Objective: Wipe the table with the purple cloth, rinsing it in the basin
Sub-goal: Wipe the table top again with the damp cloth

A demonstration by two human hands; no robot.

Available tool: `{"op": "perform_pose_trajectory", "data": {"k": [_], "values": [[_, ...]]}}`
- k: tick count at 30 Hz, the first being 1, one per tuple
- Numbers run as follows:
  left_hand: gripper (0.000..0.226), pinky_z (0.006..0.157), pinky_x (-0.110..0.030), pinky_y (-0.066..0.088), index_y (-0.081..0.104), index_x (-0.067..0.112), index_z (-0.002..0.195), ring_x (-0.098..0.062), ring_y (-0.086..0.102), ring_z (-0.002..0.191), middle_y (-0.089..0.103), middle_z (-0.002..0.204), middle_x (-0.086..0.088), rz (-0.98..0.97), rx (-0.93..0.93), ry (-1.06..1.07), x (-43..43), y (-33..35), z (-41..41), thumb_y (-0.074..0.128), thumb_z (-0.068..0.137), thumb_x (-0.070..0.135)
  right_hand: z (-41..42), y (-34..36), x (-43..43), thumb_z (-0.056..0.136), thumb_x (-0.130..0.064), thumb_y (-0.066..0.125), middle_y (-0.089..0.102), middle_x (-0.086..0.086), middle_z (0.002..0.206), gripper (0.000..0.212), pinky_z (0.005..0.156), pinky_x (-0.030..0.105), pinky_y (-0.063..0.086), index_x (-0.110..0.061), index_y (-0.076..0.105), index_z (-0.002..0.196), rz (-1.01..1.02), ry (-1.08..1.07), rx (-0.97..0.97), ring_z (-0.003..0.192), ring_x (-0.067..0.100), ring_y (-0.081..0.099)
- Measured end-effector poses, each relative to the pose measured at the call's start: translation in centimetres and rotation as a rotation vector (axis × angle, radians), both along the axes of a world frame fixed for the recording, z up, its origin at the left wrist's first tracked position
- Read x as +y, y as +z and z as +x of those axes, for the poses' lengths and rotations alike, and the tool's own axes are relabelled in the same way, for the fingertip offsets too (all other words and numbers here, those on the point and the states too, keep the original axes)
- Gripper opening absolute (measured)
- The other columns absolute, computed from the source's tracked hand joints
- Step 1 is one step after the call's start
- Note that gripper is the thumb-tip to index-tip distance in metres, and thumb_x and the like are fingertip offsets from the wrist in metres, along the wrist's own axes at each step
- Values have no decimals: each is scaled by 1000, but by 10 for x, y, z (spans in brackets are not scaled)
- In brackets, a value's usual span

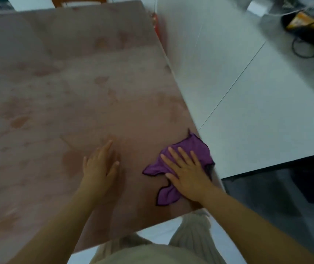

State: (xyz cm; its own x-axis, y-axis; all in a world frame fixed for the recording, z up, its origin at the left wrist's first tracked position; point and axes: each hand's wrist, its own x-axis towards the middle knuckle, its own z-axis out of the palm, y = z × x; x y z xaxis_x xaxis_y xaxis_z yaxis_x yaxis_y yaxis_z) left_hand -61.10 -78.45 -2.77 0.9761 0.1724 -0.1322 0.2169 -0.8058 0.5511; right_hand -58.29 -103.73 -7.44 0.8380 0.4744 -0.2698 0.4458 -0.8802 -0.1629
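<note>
The purple cloth (198, 149) with a dark hem lies crumpled at the near right corner of the pinkish marbled table (72, 88). My right hand (186, 172) presses flat on the cloth with fingers spread, close to the table's right edge. My left hand (99, 164) rests flat on the bare tabletop, a little to the left of the cloth, holding nothing. No basin is in view.
White floor tiles (257, 92) lie to the right of the table. A dark mat or panel (286, 197) sits at the lower right. Bags and a black cable (308, 27) clutter the floor at top right. A wooden chair (80, 1) stands beyond the table's far edge.
</note>
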Motion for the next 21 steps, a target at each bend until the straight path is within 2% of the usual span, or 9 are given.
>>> {"op": "perform_pose_trajectory", "data": {"k": [2,5,6,9,11,13,16,19,21], "values": [[60,110,-54,16,32,13,139,-35,36,132,46,138,-15,-14,-9,51,-51,-4,5,58,85,16,-5,-1,-7,94,-52,18,-3,-7,156,55,108,50,-15,-40,0,145,49,69,2,144,26,0],[59,111,-54,16,31,13,139,-33,39,130,48,136,-15,-53,-35,155,-121,-7,3,56,86,17,-25,6,-23,92,-49,25,37,-5,148,51,107,53,28,-37,38,139,52,305,-26,136,23,34],[59,111,-53,17,29,14,140,-33,43,127,50,133,-16,-49,-15,170,-140,-7,-1,54,88,18,-28,7,-34,92,-48,26,40,-6,146,49,108,53,30,-36,44,135,49,386,-15,136,21,35],[60,112,-50,13,21,22,142,-29,41,127,51,131,-8,-18,60,206,-178,-3,-13,50,90,23,-15,1,-60,96,-45,18,14,-4,157,51,111,53,-13,-29,32,143,156,627,93,144,21,-2],[60,112,-51,14,21,22,142,-27,39,129,49,134,-8,-3,70,298,-182,4,-20,51,89,22,1,-4,-66,97,-46,18,1,-7,158,52,107,46,-26,-31,20,147,199,732,131,141,15,-19],[62,112,-50,14,22,23,142,-27,36,131,47,136,-9,4,67,428,-176,12,-28,52,88,20,25,-10,-64,96,-49,18,-8,-14,155,52,104,43,-30,-38,11,147,192,808,156,134,10,-28],[63,112,-49,14,26,21,140,-24,34,134,43,141,-6,-2,61,565,-163,17,-42,56,85,16,76,-12,-46,97,-52,17,-18,-19,150,51,104,38,-28,-45,0,145,132,835,151,135,9,-26],[62,110,-50,20,32,17,138,-30,40,129,47,138,-10,-5,66,670,-153,11,-49,47,81,34,123,-5,-22,97,-52,16,-15,-13,155,53,105,38,-24,-43,-4,145,48,684,78,142,17,-19],[66,109,-50,20,33,18,138,-33,43,125,49,135,-11,-32,76,756,-150,3,-45,41,76,40,126,0,-17,97,-52,16,-4,-6,158,54,111,44,-14,-39,2,147,35,615,-4,144,24,-8]]}}
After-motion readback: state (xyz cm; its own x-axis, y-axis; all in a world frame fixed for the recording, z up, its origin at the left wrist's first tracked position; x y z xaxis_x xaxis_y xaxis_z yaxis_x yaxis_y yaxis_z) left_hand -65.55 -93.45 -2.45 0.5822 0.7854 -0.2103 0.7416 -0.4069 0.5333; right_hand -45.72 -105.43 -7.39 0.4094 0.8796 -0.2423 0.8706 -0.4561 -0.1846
